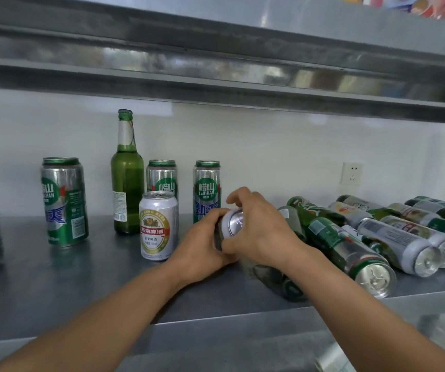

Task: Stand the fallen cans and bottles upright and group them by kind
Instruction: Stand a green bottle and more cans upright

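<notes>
Light is bright and even, with soft shadows under the standing cans [158,226] on the shelf [55,291]. Glare streaks the upper shelf [269,20] and the fallen can ends [374,277]. Wide-angle bowing bends shelf edges. Motion blur smears the left hand [200,251], right hand [259,226] and held can [233,222].

Grey brushed-steel shelf [55,291] against a white wall [269,146]. Just left of the left hand [201,249] is a short silver can [158,226] with a gold-ringed emblem and a red band. Beyond it are a green glass bottle [127,183] with a white neck label and tall cans [64,202] in silver and green with blue characters. The held can [233,222] between the hands shows a shiny silver end. Right of the right hand [256,232], the fallen cans [363,253] are green, silver and white.
</notes>
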